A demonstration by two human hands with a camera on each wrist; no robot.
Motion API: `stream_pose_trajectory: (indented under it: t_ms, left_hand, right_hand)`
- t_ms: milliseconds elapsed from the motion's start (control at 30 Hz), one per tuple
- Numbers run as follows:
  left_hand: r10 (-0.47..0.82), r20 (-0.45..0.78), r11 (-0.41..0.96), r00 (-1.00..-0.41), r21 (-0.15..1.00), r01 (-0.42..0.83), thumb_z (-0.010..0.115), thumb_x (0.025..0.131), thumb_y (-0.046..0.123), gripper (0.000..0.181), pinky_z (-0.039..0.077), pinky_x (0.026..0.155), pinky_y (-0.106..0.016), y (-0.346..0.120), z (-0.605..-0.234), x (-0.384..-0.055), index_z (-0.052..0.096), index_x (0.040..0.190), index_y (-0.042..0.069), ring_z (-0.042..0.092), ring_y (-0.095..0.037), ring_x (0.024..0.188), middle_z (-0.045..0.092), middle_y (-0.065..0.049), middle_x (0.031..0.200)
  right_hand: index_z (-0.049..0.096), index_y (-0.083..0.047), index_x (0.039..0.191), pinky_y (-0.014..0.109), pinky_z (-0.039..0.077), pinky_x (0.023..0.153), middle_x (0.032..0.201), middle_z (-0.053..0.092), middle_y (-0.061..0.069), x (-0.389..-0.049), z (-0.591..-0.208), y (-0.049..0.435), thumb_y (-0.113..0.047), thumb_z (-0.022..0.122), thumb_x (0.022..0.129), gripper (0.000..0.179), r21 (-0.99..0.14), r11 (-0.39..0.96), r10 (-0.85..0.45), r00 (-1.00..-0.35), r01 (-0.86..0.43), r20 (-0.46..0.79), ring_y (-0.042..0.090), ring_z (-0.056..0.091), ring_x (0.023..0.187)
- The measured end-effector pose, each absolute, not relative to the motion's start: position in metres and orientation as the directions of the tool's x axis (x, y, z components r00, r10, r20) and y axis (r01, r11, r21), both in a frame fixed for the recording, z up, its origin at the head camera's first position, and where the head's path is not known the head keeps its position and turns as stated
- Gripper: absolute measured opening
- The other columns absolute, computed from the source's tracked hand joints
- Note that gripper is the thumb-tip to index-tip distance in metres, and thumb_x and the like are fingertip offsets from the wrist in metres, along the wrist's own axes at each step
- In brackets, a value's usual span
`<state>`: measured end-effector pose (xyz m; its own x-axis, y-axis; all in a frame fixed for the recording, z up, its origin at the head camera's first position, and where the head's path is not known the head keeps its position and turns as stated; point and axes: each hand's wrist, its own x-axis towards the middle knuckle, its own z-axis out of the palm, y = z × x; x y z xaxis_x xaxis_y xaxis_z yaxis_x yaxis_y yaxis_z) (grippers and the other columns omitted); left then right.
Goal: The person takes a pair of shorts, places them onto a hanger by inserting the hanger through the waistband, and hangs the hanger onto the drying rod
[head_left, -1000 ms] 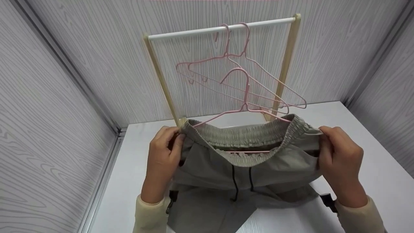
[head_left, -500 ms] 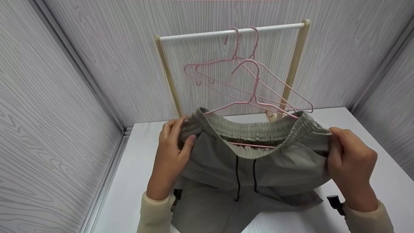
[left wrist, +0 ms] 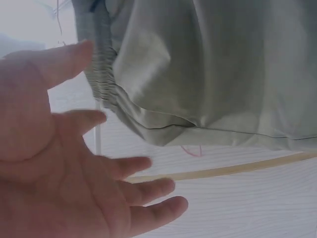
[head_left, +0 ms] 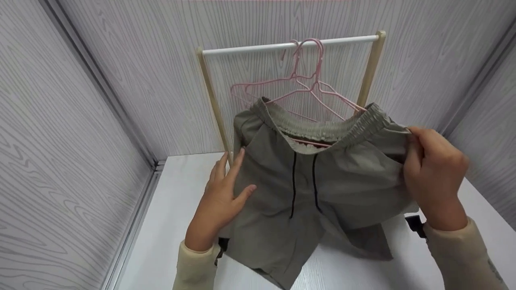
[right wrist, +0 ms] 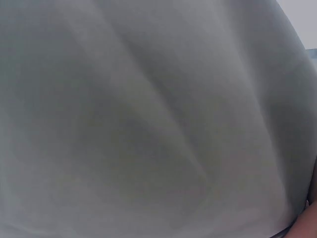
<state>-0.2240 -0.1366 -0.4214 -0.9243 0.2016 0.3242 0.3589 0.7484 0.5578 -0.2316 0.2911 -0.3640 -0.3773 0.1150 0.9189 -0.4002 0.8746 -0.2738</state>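
Note:
A pair of grey-green shorts (head_left: 278, 181) with an elastic waistband and black drawstrings hangs in front of me. A pink hanger (head_left: 317, 83) sits inside the waistband, its hook up at the white rod (head_left: 250, 48); I cannot tell whether the hook rests over it. My right hand (head_left: 437, 173) grips the side of the shorts below the waistband. Beside the opposite edge, my left hand (head_left: 221, 197) has its fingers straight and spread, holding nothing. In the left wrist view that palm (left wrist: 74, 183) is next to the waistband (left wrist: 103, 64). Cloth fills most of the right wrist view.
Wooden posts (head_left: 213, 96) carry the rod above a white tabletop (head_left: 173, 193). Behind the shorts, other pink hangers (head_left: 266, 82) hang from the rod, partly hidden. Panels with a wood-grain pattern (head_left: 121, 32) enclose the back and sides.
The shorts and their hanger have risen toward the rod, the hook reaching rod height. My left hand has let go of the shorts and spread its fingers; the right keeps its grip.

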Motion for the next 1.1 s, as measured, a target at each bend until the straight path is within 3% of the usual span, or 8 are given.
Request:
stream_pose_trajectory:
  t_ms: [233,433,567,900,1100]
  left_hand:
    - [0.232,0.277,0.773,-0.932,0.529,0.350,0.072,0.105,0.044,0.082,0.026,0.123,-0.079,-0.131,-0.423,-0.225,0.029,0.174,0.034,0.016,-0.055,0.165,0.023,-0.022,0.179]
    - [0.225,0.246,0.771,-0.943,0.547,0.326,0.072,0.105,0.043,0.079,0.024,0.125,-0.077,-0.126,-0.424,-0.226,0.031,0.172,0.037,0.016,-0.053,0.165,0.027,-0.021,0.177]
    - [0.226,0.247,0.769,-0.942,0.549,0.328,0.072,0.105,0.043,0.078,0.024,0.125,-0.077,-0.123,-0.424,-0.226,0.033,0.172,0.037,0.016,-0.052,0.165,0.029,-0.021,0.176]
    - [0.230,0.259,0.776,-0.938,0.532,0.337,0.073,0.105,0.043,0.077,0.024,0.125,-0.077,-0.122,-0.422,-0.224,0.035,0.171,0.034,0.017,-0.053,0.165,0.029,-0.021,0.177]
    - [0.235,0.249,0.782,-0.940,0.525,0.335,0.071,0.106,0.044,0.076,0.023,0.126,-0.075,-0.122,-0.420,-0.222,0.034,0.172,0.035,0.018,-0.053,0.165,0.028,-0.019,0.178]
  right_hand:
    - [0.079,-0.002,0.107,0.040,0.034,0.061,0.093,0.077,0.019,-0.252,-0.342,0.273,-0.012,0.055,0.107,0.027,-0.247,0.888,0.094,-0.372,-0.387,0.923,0.037,0.069,0.074]
    - [0.078,-0.001,0.106,0.054,0.045,0.063,0.097,0.078,0.018,-0.269,-0.329,0.255,-0.014,0.055,0.109,0.027,-0.266,0.869,0.103,-0.372,-0.418,0.922,0.038,0.071,0.079]
    - [0.079,-0.002,0.105,0.057,0.046,0.064,0.096,0.078,0.017,-0.279,-0.326,0.242,-0.018,0.057,0.111,0.027,-0.272,0.859,0.103,-0.374,-0.433,0.922,0.039,0.071,0.077]
    - [0.076,-0.001,0.108,0.055,0.051,0.062,0.099,0.079,0.018,-0.301,-0.338,0.207,-0.016,0.056,0.112,0.026,-0.230,0.851,0.028,-0.396,-0.473,0.918,0.037,0.071,0.075]
    - [0.075,-0.001,0.106,0.051,0.047,0.055,0.094,0.078,0.018,-0.311,-0.350,0.195,-0.016,0.055,0.113,0.027,-0.199,0.853,-0.003,-0.387,-0.482,0.922,0.035,0.068,0.068]
